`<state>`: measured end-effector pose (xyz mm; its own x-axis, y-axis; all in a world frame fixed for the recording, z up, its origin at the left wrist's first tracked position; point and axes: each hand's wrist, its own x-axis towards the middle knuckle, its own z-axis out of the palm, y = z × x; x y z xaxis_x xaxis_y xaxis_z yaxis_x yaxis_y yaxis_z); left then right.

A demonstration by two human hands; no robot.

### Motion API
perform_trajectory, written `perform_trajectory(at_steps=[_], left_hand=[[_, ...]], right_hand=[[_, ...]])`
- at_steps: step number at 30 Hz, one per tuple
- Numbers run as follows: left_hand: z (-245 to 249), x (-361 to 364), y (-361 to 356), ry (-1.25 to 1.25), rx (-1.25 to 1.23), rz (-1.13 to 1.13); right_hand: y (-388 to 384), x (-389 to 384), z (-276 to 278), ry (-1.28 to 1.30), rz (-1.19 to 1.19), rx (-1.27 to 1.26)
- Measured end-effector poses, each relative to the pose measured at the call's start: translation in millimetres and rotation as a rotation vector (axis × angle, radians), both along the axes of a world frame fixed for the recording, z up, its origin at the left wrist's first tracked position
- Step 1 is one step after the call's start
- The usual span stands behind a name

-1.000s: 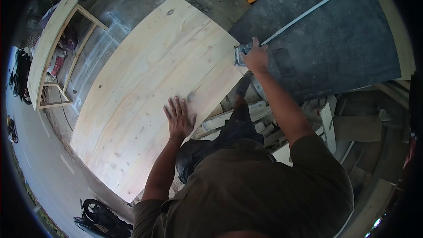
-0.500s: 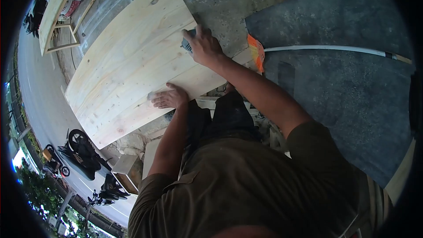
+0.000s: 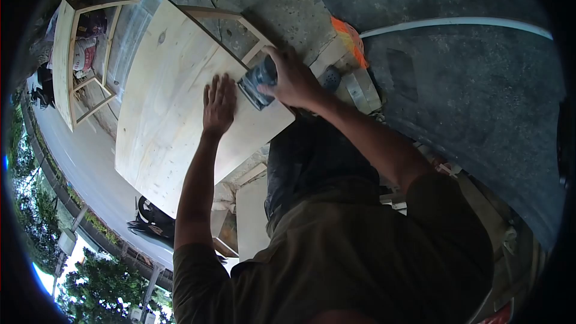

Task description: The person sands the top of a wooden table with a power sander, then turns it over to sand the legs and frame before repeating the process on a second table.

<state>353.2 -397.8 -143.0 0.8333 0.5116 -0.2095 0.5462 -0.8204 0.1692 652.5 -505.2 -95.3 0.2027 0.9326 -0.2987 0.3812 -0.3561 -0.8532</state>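
A large pale wooden panel [image 3: 162, 96] with visible grain and knots lies in front of me. My right hand [image 3: 294, 81] is wrapped round a dark palm sander [image 3: 258, 84]. Its flat base is tilted up on the panel near the right edge. My left hand [image 3: 219, 105] rests flat on the wood just left of the sander, fingers stretched out. Part of a wooden frame [image 3: 225, 15] shows beyond the panel's right edge; how it joins the panel is hidden.
Another curved wooden frame [image 3: 72, 60] stands at the upper left. On the right are a dark grey sheet [image 3: 468, 84], a pale strip [image 3: 456, 22] and an orange piece [image 3: 350, 39]. A parked motorcycle [image 3: 153, 225] is by the road at lower left.
The view has turned. My right hand has brought the sander nearer along the panel's right edge and tilted it. My left hand has shifted farther in from the near edge.
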Motion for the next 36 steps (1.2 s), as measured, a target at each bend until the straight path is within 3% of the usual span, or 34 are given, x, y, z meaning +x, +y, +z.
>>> perform_trajectory(at_steps=[3, 6, 8, 9, 10, 13, 16, 18, 20, 23, 26, 28, 32, 33, 35, 36], left_hand=[[1.4, 58.6, 81.5, -0.104, 0.076, -0.046], [-6.6, 87.7, 132.0, -0.223, 0.089, -0.155], [-31.6, 83.6, 159.1, -0.304, 0.082, -0.178], [-35.0, 84.5, 159.0, -0.288, 0.109, -0.165], [-34.2, 84.4, 156.8, -0.275, 0.14, -0.153], [-35.9, 80.5, 152.8, -0.256, 0.214, -0.047], [-35.6, 87.5, 155.2, -0.282, 0.245, 0.02], [-37.3, 82.1, 163.7, -0.258, 0.222, -0.006], [-41.6, 82.8, 163.1, -0.261, 0.241, -0.023], [-37.8, 81.6, 162.1, -0.247, 0.229, -0.05], [-42.3, 78.7, 168.2, -0.205, 0.243, -0.067], [-40.5, 72.8, 166.2, -0.193, 0.208, -0.054], [-47.5, 76.5, 171.5, -0.182, 0.208, -0.052], [-44.8, 74.5, 171.0, -0.177, 0.198, -0.055], [-44.6, 78.3, 170.4, -0.182, 0.214, -0.062], [-43.9, 78.4, 170.4, -0.181, 0.227, -0.066]], right_hand=[[80.1, 36.6, -56.8, 0.18, 0.068, 0.103], [83.7, 47.4, -81.8, 0.352, 0.072, -0.007], [34.3, 52.0, -90.2, 0.447, 0.101, -0.141], [-2.2, 48.1, -98.2, 0.469, 0.063, -0.056], [-38.6, 54.7, -83.1, 0.498, 0.077, -0.197], [-130.5, 53.3, -72.0, 0.589, 0.002, -0.317], [-142.0, 36.5, -88.1, 0.623, -0.152, -0.29], [-102.1, 33.1, -110.1, 0.502, -0.156, -0.251], [-24.0, 46.9, -100.3, 0.642, -0.063, -0.166], [56.7, 39.3, -110.0, 0.639, -0.04, 0.011], [43.2, 54.5, -81.9, 0.637, 0.028, -0.066], [-14.2, 54.1, -80.1, 0.663, 0.034, -0.139], [-143.6, 31.5, -88.2, 0.455, -0.183, -0.394], [-175.4, 11.7, -92.7, 0.375, -0.288, -0.318], [-207.0, -42.7, -88.9, 0.606, -0.652, -0.193], [-216.8, -74.0, -79.1, 0.93, -0.895, -0.133]])
